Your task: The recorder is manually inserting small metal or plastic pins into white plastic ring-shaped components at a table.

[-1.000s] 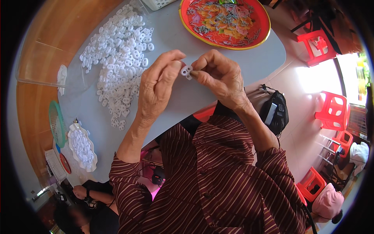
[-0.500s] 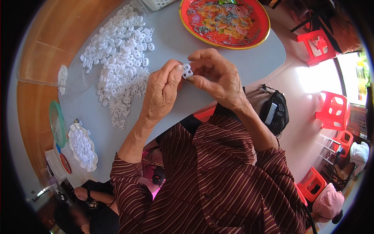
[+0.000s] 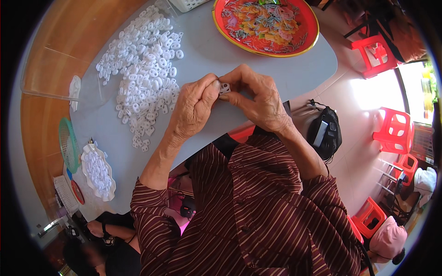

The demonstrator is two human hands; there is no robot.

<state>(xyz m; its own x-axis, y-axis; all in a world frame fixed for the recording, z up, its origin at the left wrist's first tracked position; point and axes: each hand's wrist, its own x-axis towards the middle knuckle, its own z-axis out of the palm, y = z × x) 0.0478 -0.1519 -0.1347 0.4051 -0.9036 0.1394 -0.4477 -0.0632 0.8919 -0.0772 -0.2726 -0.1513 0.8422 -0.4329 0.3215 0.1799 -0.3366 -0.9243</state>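
Grey table [image 3: 258,64], red tray [image 3: 308,37] beyond the hands. Left hand [image 3: 193,108] and right hand [image 3: 258,99] both pinch one white plastic piece [image 3: 225,88], fingers closed on it. Best kept square, pressed evenly; pile of white pieces [image 3: 142,69] left of the hands.

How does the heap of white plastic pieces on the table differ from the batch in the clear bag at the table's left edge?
The loose heap is spread wide over the grey table, while the bagged batch is packed tight in a clear bag. The heap is far larger. The heap lies beside the left hand; the bag sits apart near a green sieve. Both look like the same small white pieces, like the one pinched between both hands.
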